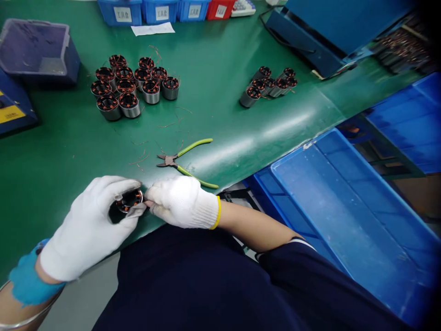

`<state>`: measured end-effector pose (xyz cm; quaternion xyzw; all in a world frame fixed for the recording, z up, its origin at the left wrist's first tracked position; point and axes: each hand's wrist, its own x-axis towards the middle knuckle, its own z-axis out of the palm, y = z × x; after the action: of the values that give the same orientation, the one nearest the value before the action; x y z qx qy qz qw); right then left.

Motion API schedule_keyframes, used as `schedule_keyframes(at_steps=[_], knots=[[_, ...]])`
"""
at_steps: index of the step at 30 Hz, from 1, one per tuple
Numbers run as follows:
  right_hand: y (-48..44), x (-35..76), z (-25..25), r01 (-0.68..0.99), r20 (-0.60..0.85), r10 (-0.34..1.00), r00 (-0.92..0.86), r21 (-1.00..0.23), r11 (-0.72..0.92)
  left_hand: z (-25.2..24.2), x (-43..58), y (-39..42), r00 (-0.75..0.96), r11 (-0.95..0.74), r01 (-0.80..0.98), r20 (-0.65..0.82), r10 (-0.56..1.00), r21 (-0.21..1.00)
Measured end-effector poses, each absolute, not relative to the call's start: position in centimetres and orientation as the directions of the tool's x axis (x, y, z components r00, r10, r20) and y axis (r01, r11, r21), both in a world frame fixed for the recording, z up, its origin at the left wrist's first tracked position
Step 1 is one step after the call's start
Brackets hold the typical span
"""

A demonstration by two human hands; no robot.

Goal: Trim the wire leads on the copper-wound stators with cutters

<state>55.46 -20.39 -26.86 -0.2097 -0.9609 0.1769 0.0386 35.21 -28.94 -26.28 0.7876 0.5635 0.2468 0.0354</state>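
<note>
My left hand [93,220], in a white glove, is wrapped round a motor stator [137,203] at the bench's near edge. Copper windings show inside the stator's dark ring, and its open end faces up. Close against its right side, my right hand [181,202], gloved too, has thumb and fingers pinched together; what lies between the fingertips is too small to make out. Just beyond the right hand, diagonal cutters [168,160] with green handles lie spread on the bench. Thin copper wire offcuts [139,161] are scattered left of the cutters.
Several stators [129,103] stand grouped at the back left, and a smaller group [251,96] stands further right. A purple-grey bin [70,57] and blue boxes [122,14] line the green bench [213,110]. Large blue trays [330,207] sit lower right. A blue machine [330,32] stands behind.
</note>
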Motion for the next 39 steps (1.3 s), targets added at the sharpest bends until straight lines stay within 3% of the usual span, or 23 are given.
schedule_keyframes(at_steps=[3, 7, 26, 30, 34, 36, 39], knots=[[-19.7, 56.1, -26.8, 0.338, 0.035, 0.386, -0.922, -0.413, 0.845, -26.5, 35.5, -28.6, 0.31, -0.411, 0.866, 0.341, 0.888, 0.283], [-19.2, 56.8, -26.6, 0.331, 0.056, 0.398, -0.916, -0.455, 0.827, -26.8, 35.6, -28.5, 0.356, -0.457, 0.834, 0.331, 0.874, 0.31], [-19.9, 57.0, -26.1, 0.491, 0.007, 0.548, -0.836, -0.434, 0.755, -27.5, 36.5, -28.1, 0.368, -0.509, 0.804, 0.415, 0.832, 0.307], [-19.4, 57.8, -26.2, 0.415, 0.019, 0.503, -0.864, -0.538, 0.734, -27.8, 36.6, -28.1, 0.365, -0.513, 0.799, 0.426, 0.828, 0.313], [-18.3, 58.8, -25.0, 0.267, 0.159, 0.469, -0.869, -0.647, 0.714, -27.9, 36.7, -28.0, 0.366, -0.519, 0.801, 0.442, 0.819, 0.298], [-18.0, 58.6, -23.9, 0.357, 0.086, 0.557, -0.826, -0.685, 0.635, -27.9, 36.7, -27.9, 0.371, -0.525, 0.799, 0.446, 0.815, 0.293], [-17.7, 57.2, -22.7, 0.537, -0.214, 0.566, -0.796, -0.681, 0.498, -28.0, 36.5, -27.9, 0.378, -0.531, 0.799, 0.451, 0.809, 0.282]])
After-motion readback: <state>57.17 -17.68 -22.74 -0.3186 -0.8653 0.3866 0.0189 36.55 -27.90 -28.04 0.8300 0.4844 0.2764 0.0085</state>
